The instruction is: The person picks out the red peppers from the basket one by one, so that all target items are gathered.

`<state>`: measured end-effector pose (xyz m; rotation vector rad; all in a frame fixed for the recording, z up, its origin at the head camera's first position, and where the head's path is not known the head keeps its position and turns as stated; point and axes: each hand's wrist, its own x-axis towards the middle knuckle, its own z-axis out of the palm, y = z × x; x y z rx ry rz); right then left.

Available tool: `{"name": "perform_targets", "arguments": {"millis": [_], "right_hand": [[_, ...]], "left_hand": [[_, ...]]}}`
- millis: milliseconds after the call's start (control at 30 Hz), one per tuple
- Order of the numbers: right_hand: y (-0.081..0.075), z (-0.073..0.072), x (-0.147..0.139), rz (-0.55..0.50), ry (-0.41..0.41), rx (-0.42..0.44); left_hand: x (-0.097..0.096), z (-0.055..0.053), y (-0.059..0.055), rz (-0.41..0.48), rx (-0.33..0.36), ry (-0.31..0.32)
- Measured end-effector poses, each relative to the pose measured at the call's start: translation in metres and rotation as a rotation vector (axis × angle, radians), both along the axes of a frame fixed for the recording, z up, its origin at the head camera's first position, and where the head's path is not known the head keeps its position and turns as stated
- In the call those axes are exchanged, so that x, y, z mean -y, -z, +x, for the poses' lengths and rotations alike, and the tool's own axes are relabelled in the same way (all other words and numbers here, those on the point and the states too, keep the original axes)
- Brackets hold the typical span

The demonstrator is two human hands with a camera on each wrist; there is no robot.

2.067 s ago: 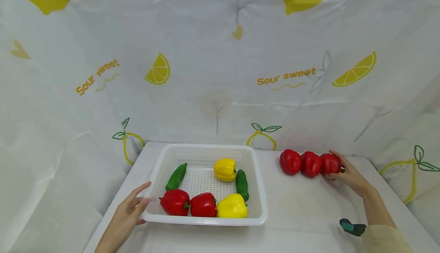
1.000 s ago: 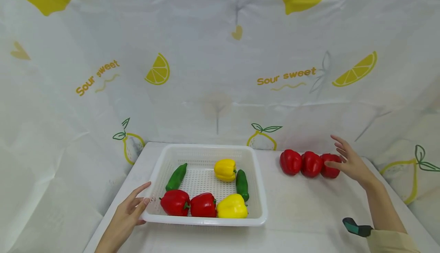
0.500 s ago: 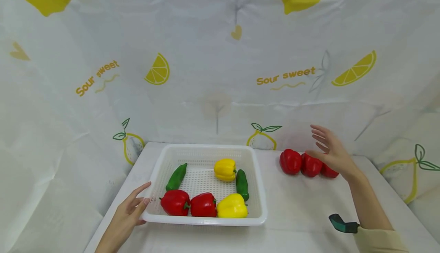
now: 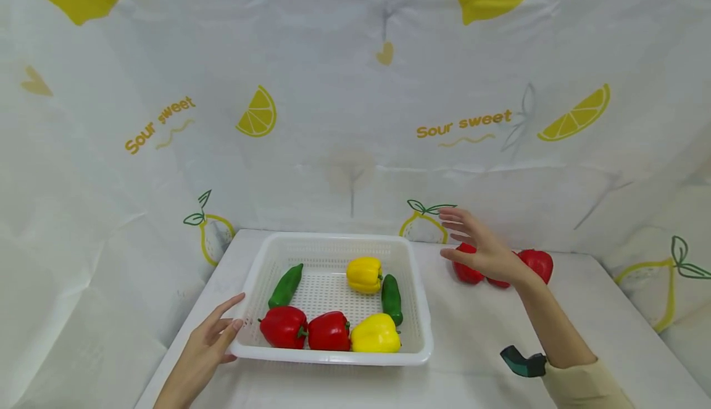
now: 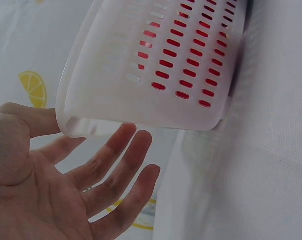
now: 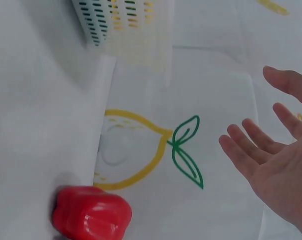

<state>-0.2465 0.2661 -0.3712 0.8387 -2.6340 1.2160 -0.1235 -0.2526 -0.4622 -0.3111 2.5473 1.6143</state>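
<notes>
A white plastic basket holds two red bell peppers, two yellow bell peppers and two green peppers. At its near left corner my left hand holds the rim, the thumb over it and fingertips at the outer wall in the left wrist view. My right hand hangs in the air with nothing in it, fingers spread. Behind and below it, three red bell peppers sit in a row on the table; the hand partly hides two of them. One red bell pepper shows in the right wrist view.
The white-covered table ends at a white curtain printed with lemons, standing close behind the basket and the row of peppers. A dark green and black strap piece sticks out by the right sleeve.
My right hand has let go of the rightmost red bell pepper, risen and swept left above the row. The left hand and the basket have stayed put.
</notes>
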Motion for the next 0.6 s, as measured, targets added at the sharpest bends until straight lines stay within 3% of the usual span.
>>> {"name": "perform_targets", "arguments": {"millis": [300, 600], "right_hand": [[-0.012, -0.002, 0.044, 0.013, -0.169, 0.054], [-0.026, -0.002, 0.087, 0.075, -0.298, 0.041]], "left_hand": [[0.000, 0.000, 0.001, 0.009, -0.016, -0.002], [0.000, 0.000, 0.001, 0.002, -0.032, 0.006]]}}
